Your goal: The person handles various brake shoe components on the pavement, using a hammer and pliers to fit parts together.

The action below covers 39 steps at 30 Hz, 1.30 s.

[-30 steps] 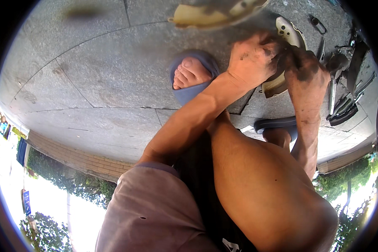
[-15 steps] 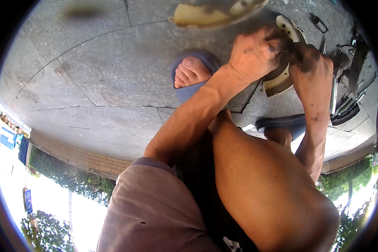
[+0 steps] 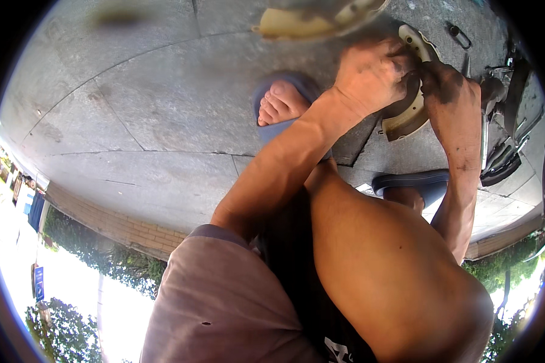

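My left hand (image 3: 375, 75) is closed, its blackened fingers curled inward over a curved, cream-coloured metal brake shoe (image 3: 406, 124). Close to its right, my right hand (image 3: 451, 94) is also closed, fingertips bent down at the same part. What exactly the fingers grip is hidden behind the knuckles. The shoe has holes at its upper end and a dark curved strip along it. A second cream curved piece (image 3: 309, 23) lies further forward, partly blurred.
Grey paving (image 3: 133, 103) carries a small oval metal link (image 3: 459, 35) and several dark tools and parts (image 3: 502, 151) at the right. My feet in blue slides (image 3: 278, 106) and bent legs frame the work. A low brick edging (image 3: 115, 218) and greenery show behind me.
Both hands have shifted slightly up and to the right in the picture, with small changes at the fingers. They remain closed together over the shoe, while the surroundings moved slightly as the view shifted.
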### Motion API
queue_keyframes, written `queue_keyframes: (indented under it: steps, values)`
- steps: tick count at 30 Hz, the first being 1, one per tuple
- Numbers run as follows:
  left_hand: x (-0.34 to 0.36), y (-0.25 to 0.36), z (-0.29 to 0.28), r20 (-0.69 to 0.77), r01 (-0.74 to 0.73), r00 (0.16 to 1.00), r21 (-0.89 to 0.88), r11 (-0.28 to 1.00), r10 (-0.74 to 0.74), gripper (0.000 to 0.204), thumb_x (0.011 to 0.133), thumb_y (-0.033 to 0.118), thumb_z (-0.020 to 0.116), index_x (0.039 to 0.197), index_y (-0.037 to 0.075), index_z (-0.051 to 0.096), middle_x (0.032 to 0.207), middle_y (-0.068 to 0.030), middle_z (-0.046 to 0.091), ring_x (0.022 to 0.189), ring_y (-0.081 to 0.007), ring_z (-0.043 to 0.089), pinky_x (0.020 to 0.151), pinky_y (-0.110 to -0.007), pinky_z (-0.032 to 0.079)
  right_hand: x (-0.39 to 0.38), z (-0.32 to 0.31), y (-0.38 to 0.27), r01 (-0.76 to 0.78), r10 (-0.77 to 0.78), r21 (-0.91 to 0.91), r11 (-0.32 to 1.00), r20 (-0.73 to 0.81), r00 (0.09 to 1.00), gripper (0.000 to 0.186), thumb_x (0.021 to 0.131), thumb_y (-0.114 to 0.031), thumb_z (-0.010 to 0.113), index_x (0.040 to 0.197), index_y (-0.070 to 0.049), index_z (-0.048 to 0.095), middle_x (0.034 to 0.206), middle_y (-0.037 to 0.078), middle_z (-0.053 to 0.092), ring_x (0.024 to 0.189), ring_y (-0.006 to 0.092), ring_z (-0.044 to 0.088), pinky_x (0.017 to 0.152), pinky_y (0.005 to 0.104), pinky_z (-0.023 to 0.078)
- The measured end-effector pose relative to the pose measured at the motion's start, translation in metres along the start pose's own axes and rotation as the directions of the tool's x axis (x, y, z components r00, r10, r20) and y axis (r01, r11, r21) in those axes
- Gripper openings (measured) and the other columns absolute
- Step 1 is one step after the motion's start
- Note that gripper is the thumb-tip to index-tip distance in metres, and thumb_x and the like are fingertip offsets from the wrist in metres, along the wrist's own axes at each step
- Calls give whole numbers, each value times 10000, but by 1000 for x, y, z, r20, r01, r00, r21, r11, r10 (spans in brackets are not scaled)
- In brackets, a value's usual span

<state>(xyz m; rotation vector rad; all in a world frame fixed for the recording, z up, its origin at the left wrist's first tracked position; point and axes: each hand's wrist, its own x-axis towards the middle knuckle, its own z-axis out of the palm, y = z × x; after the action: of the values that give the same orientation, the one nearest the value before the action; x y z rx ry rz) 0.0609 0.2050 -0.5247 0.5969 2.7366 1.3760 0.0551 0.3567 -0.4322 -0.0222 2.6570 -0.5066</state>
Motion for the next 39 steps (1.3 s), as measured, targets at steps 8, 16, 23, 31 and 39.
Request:
queue_keyframes:
  steps: [8,16,23,31,39]
  values:
    - [-6,-2,-6,66,-43,997,115,992,36,362,603,153,719,955,228,754,976,-4,694,870,-229,679,754,-335,576,-15,-40,29,-277,288,183,943,-36,957,230,926,-263,700,1083,-105,755,942,86,763,847,181,740,699,310,574]
    - [-6,-2,5,28,-80,997,94,992,78,355,627,153,712,969,232,768,923,19,705,862,-188,673,769,-325,574,-93,4,163,-228,85,-331,916,-394,915,490,926,-302,650,1342,-52,584,1333,194,603,1233,387,575,1003,457,507]
    - [7,3,-4,78,-39,996,15,999,38,304,655,170,703,947,213,776,943,2,727,880,-191,690,749,-329,580,-100,22,193,-534,488,-156,831,-257,834,626,868,-440,634,1350,-48,562,1302,238,606,1234,428,552,1015,483,441]
    - [9,5,-1,98,-45,994,24,999,42,234,718,197,687,932,216,782,959,-13,746,960,-163,702,810,-315,585,-96,-6,140,-608,589,-43,793,-205,782,489,951,-463,612,1233,-64,627,1062,187,718,987,402,668,880,453,498]
    - [13,9,-11,204,88,975,-16,996,-83,254,721,202,682,956,207,778,999,-23,740,962,-183,703,823,-324,583,-101,-30,30,-236,447,676,698,-154,881,438,1009,-429,569,1022,3,638,632,-11,526,540,60,453,477,236,326]
